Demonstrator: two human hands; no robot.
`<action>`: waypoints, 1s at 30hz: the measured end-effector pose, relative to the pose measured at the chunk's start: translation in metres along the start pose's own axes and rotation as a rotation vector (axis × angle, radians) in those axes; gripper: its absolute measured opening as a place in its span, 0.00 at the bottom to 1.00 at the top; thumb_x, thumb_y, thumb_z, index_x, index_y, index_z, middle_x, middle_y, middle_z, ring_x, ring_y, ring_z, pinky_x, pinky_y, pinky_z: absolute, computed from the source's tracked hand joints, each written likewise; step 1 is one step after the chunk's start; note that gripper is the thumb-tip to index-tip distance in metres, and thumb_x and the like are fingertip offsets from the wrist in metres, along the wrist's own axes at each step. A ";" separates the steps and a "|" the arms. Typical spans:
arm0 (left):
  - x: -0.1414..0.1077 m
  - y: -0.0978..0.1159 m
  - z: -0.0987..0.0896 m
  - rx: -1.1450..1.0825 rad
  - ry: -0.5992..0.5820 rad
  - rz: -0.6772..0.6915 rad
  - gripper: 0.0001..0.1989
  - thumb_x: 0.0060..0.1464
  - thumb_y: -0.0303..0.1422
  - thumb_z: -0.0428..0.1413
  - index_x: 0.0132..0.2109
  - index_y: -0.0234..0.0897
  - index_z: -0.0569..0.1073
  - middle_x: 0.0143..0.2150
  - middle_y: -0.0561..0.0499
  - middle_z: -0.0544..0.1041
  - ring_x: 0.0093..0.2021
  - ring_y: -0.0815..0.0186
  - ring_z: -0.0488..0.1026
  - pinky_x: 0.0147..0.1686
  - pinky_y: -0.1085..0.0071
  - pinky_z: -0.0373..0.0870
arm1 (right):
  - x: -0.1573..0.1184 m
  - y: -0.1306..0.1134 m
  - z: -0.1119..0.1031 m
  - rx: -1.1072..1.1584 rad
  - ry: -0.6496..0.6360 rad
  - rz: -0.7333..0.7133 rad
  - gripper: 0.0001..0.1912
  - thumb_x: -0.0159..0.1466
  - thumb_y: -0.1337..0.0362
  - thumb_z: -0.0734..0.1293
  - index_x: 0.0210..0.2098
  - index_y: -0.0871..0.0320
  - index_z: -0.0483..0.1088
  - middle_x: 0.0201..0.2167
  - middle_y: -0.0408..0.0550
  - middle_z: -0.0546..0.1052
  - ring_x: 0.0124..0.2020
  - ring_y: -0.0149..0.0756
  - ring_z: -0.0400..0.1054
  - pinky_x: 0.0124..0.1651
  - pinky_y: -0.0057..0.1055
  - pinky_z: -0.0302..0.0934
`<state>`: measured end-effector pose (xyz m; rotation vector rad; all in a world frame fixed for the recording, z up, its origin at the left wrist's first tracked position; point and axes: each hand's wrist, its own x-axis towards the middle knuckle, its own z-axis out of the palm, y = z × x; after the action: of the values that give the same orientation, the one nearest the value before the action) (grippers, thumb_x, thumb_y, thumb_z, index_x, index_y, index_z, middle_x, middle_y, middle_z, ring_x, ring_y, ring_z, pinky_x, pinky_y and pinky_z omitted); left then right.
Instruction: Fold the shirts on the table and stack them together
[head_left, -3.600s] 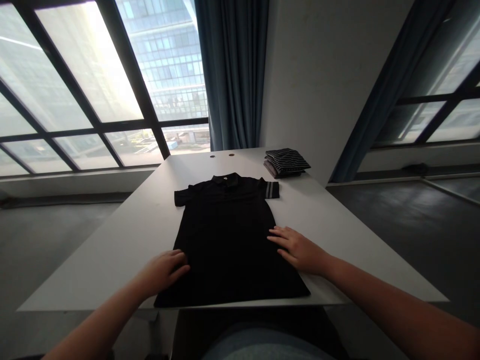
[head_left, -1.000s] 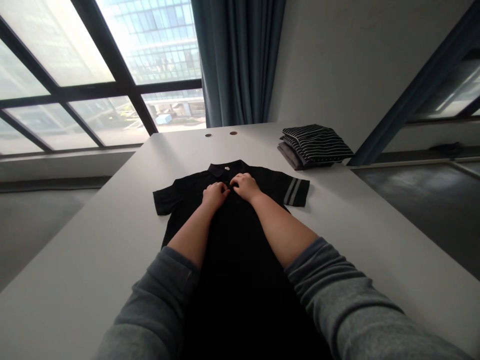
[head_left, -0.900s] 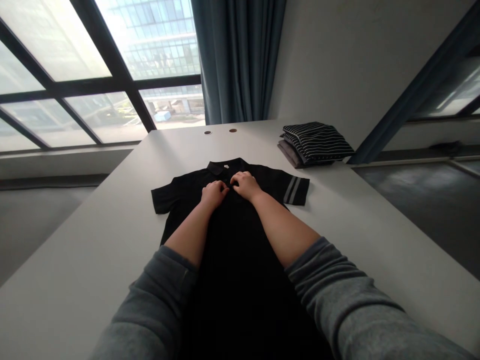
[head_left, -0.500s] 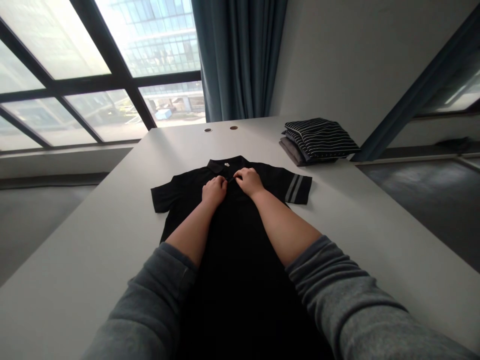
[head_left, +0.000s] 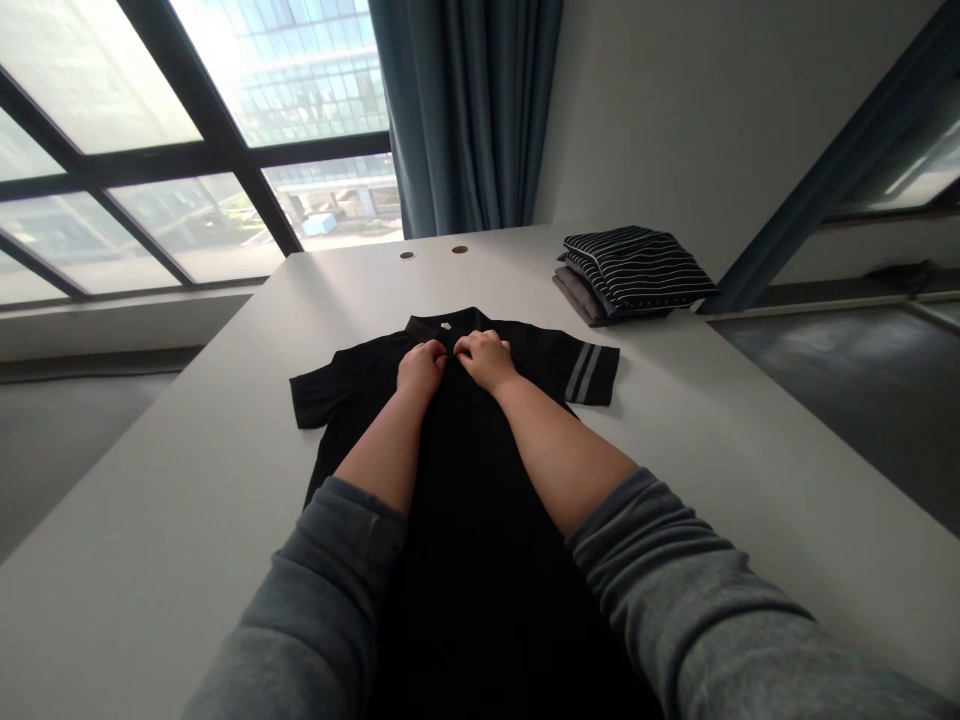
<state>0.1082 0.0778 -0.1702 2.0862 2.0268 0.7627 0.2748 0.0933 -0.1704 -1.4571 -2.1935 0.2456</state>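
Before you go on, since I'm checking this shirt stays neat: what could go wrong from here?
Your left hand and right hand are both curled just below the collar of the black polo shirt, so a tug could pull it askew. Your grey sweater sleeve lies over the shirt's body and might drag it across the white table if your arm shifts.

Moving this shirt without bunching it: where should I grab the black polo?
Probably the two short sleeves of the black polo shirt, pinched from above and outside: they lie flat, spread wide, away from the left hand and right hand at its placket.
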 end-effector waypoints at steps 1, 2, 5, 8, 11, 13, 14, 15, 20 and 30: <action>0.000 0.000 0.000 -0.025 0.006 0.010 0.07 0.61 0.32 0.59 0.45 0.45 0.81 0.49 0.47 0.83 0.50 0.55 0.78 0.50 0.64 0.71 | 0.000 0.000 0.000 0.000 0.008 -0.011 0.08 0.71 0.62 0.66 0.44 0.50 0.79 0.50 0.50 0.79 0.56 0.51 0.64 0.55 0.49 0.62; 0.001 0.000 0.000 -0.054 0.010 0.016 0.07 0.61 0.31 0.59 0.45 0.44 0.81 0.49 0.47 0.83 0.50 0.55 0.78 0.50 0.64 0.71 | 0.000 -0.001 -0.001 0.003 0.018 -0.018 0.08 0.71 0.62 0.66 0.44 0.50 0.79 0.50 0.50 0.79 0.56 0.52 0.64 0.56 0.49 0.62; 0.002 0.001 0.001 -0.154 0.019 0.021 0.07 0.62 0.31 0.59 0.45 0.43 0.81 0.47 0.48 0.84 0.47 0.58 0.79 0.49 0.66 0.71 | 0.000 -0.002 -0.002 0.028 0.039 -0.040 0.09 0.71 0.62 0.66 0.46 0.50 0.79 0.51 0.50 0.79 0.56 0.51 0.64 0.56 0.49 0.61; 0.002 0.000 0.001 -0.233 0.035 0.019 0.05 0.62 0.32 0.60 0.44 0.42 0.80 0.43 0.49 0.84 0.43 0.60 0.79 0.45 0.68 0.71 | 0.001 -0.003 -0.002 0.065 0.043 -0.073 0.09 0.72 0.62 0.66 0.47 0.50 0.78 0.51 0.49 0.80 0.56 0.49 0.64 0.57 0.48 0.60; 0.002 -0.001 0.000 -0.252 0.048 0.009 0.03 0.60 0.31 0.60 0.42 0.41 0.78 0.39 0.51 0.82 0.39 0.63 0.77 0.41 0.69 0.70 | 0.002 -0.003 -0.001 0.100 0.041 -0.084 0.09 0.72 0.62 0.66 0.46 0.51 0.79 0.48 0.48 0.81 0.56 0.47 0.66 0.57 0.46 0.59; 0.002 -0.003 0.001 -0.260 0.037 0.005 0.02 0.59 0.30 0.60 0.40 0.41 0.76 0.37 0.53 0.81 0.36 0.64 0.75 0.39 0.69 0.69 | 0.003 -0.002 0.001 0.132 0.042 -0.076 0.09 0.71 0.63 0.66 0.45 0.51 0.80 0.46 0.48 0.81 0.55 0.45 0.67 0.58 0.43 0.61; 0.003 -0.005 0.001 -0.274 0.032 0.004 0.02 0.58 0.29 0.60 0.39 0.41 0.75 0.36 0.53 0.80 0.35 0.65 0.74 0.39 0.70 0.69 | 0.004 -0.001 0.001 0.152 0.046 -0.075 0.09 0.71 0.63 0.66 0.45 0.52 0.80 0.45 0.48 0.81 0.54 0.44 0.68 0.58 0.41 0.62; 0.004 -0.006 0.002 -0.297 0.028 0.002 0.02 0.58 0.29 0.60 0.38 0.41 0.75 0.35 0.53 0.79 0.35 0.65 0.74 0.38 0.70 0.69 | 0.005 0.000 0.002 0.173 0.052 -0.079 0.09 0.70 0.64 0.67 0.45 0.52 0.81 0.45 0.48 0.82 0.53 0.44 0.69 0.58 0.40 0.62; 0.008 -0.013 0.004 -0.441 0.018 -0.010 0.02 0.57 0.32 0.60 0.37 0.40 0.74 0.33 0.53 0.78 0.33 0.65 0.72 0.36 0.69 0.70 | 0.007 0.004 0.005 0.283 0.097 -0.106 0.11 0.68 0.67 0.68 0.46 0.53 0.82 0.46 0.46 0.84 0.51 0.41 0.73 0.60 0.36 0.64; 0.002 -0.008 -0.006 -0.553 0.006 0.079 0.10 0.53 0.39 0.66 0.39 0.39 0.79 0.35 0.52 0.81 0.36 0.65 0.77 0.39 0.70 0.72 | 0.005 0.006 0.003 0.395 0.174 -0.032 0.10 0.66 0.65 0.70 0.44 0.54 0.83 0.44 0.47 0.85 0.50 0.42 0.76 0.60 0.38 0.67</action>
<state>0.0983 0.0785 -0.1677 1.8396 1.5054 1.1795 0.2768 0.1010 -0.1744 -1.1764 -1.8954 0.4911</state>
